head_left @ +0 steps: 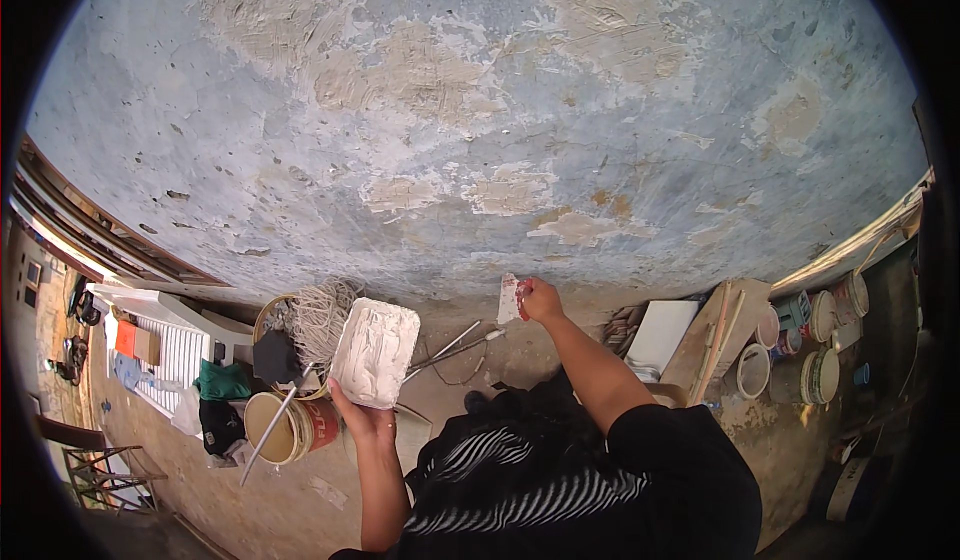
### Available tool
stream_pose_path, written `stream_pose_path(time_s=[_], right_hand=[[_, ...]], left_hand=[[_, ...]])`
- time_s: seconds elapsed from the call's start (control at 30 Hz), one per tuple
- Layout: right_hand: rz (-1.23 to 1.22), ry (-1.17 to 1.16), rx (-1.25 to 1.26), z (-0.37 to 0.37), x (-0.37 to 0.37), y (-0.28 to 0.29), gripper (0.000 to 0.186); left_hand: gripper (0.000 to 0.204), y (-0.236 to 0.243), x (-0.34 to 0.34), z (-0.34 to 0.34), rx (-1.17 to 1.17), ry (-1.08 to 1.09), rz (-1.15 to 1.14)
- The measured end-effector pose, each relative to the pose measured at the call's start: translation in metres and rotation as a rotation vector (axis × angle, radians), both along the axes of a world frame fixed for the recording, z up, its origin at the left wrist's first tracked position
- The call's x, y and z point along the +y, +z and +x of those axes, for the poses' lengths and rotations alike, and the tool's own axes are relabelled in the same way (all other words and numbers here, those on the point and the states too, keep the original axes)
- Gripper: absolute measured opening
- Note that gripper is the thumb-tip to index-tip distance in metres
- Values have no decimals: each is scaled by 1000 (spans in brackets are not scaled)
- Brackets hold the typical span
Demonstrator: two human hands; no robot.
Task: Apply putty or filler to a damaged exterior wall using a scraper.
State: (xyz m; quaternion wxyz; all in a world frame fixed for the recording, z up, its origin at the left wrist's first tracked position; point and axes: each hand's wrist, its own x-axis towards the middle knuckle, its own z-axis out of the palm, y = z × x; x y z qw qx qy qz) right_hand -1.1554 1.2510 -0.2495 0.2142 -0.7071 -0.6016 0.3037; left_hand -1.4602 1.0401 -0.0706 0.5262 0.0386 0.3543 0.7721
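I'm seeing the right hand [541, 301] gripping a scraper [510, 298] against the wall [480, 120]; the left hand [362, 422] is holding the plaster board [375, 350] lower-left.

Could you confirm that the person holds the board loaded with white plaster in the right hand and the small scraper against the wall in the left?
Not quite: the hands are swapped. In the head view, the left hand holds the plaster board, and the right hand holds the scraper at the wall.
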Motion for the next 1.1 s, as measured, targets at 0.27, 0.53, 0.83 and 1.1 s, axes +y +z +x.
stream_pose_path(time_s=[0.27,0.53,0.83,1.1], right_hand=[[-25,215,19,-44,47,1,23],[-102,251,54,-159,97,-15,24],[-171,0,55,-232,143,-54,25],[-76,483,211,-230,124,12,23]], left_hand=[[67,-9,40,-27,14,53,-1],[70,-8,63,-68,42,103,-76],[69,-25,81,-121,51,139,-127],[70,-34,57,-137,71,84,-125]])
